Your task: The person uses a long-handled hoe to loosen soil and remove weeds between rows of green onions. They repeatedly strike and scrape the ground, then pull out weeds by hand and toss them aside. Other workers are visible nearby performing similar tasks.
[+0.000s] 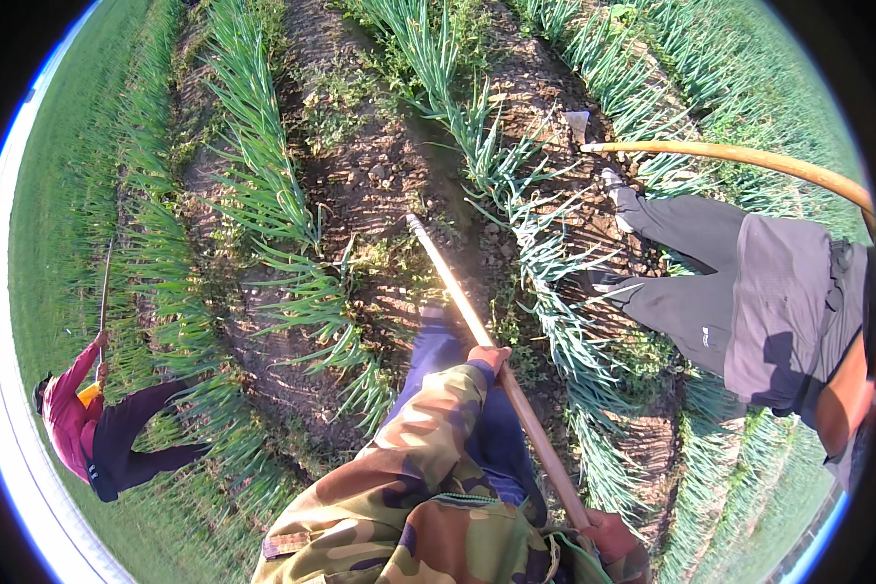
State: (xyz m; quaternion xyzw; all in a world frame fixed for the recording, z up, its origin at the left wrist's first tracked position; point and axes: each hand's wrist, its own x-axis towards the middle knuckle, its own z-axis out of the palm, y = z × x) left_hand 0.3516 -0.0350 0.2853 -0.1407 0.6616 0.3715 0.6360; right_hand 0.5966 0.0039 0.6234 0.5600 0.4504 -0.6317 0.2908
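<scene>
My left hand point(490, 359) is closed around the middle of a long wooden handle point(449, 281), out in front of my body. Lower down, near my right hip, my right hand point(609, 536) grips the same handle close to its rear end. The handle slants up and left to the soil between two rows of onion-like plants point(547, 270). Its far end is at the ground, beside low weeds point(401, 263); the tool's head cannot be made out clearly. Camouflage sleeves cover my arms, and my blue trouser leg point(434, 350) shows beneath the left one.
On the right, close by, stands a co-worker in grey trousers point(686, 299), with a wooden-handled hoe point(730, 152) whose blade point(577, 125) is at the soil. Another person in a red top point(69, 431) holds a long-handled tool point(106, 292) at far left. Green rows point(255, 109) run alongside.
</scene>
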